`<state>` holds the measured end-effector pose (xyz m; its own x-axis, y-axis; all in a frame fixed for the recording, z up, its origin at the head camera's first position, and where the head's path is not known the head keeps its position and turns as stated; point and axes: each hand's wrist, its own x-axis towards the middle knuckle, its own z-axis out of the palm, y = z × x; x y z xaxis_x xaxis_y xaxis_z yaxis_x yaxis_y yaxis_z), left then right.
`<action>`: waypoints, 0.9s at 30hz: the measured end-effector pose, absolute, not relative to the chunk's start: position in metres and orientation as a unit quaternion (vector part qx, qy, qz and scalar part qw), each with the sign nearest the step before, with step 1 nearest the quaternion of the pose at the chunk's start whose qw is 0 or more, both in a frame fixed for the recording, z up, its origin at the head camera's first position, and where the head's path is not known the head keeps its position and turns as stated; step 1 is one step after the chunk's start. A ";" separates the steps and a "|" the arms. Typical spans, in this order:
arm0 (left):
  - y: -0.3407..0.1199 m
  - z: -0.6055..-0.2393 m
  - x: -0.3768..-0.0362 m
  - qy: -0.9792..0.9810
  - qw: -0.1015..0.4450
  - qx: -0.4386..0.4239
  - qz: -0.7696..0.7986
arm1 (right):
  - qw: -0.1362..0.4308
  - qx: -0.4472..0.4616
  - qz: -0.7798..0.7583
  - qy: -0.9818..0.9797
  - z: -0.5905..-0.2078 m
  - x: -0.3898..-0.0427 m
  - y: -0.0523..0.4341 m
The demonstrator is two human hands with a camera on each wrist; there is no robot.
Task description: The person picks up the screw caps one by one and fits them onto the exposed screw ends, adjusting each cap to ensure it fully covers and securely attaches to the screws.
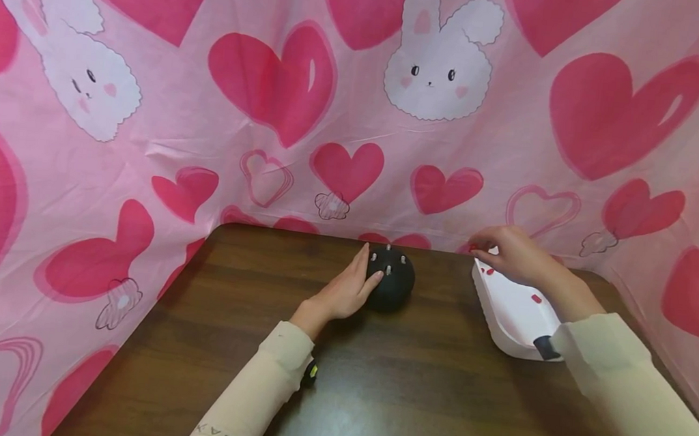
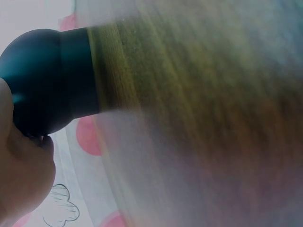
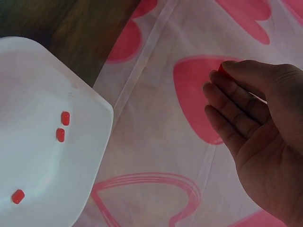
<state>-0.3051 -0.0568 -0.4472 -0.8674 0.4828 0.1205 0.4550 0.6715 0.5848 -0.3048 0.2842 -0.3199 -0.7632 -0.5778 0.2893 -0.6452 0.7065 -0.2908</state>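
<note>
Near the table's far edge stands a black ball-shaped object (image 1: 394, 290) with several small silvery pegs on top. The left wrist view shows its round body (image 2: 38, 80) above a cylindrical base. My left hand (image 1: 346, 293) rests against its left side, fingers straight and thumb (image 2: 35, 156) touching the front. At the right, my right hand (image 1: 516, 255) is above the far end of a white tray (image 1: 489, 318). Between thumb and index finger it pinches a small red piece (image 3: 221, 70), mostly hidden; its other fingers are loosely bent. More red pieces (image 3: 60, 135) lie in the tray.
A dark patch (image 1: 545, 348) shows at the tray's near end. The brown wooden table (image 1: 409, 401) ends at a pink cloth (image 1: 357, 123) with hearts and rabbits, hanging behind and along both sides.
</note>
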 end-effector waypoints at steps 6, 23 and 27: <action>-0.056 -0.448 -0.306 0.914 0.013 0.260 0.312 | 0.082 0.333 0.202 -0.917 -0.321 -0.305 0.282; -0.055 -0.449 -0.307 0.916 0.003 0.261 0.304 | 0.066 0.329 0.196 -0.921 -0.321 -0.306 0.274; -0.055 -0.449 -0.306 0.916 0.004 0.260 0.305 | 0.061 0.326 0.196 -0.923 -0.321 -0.305 0.272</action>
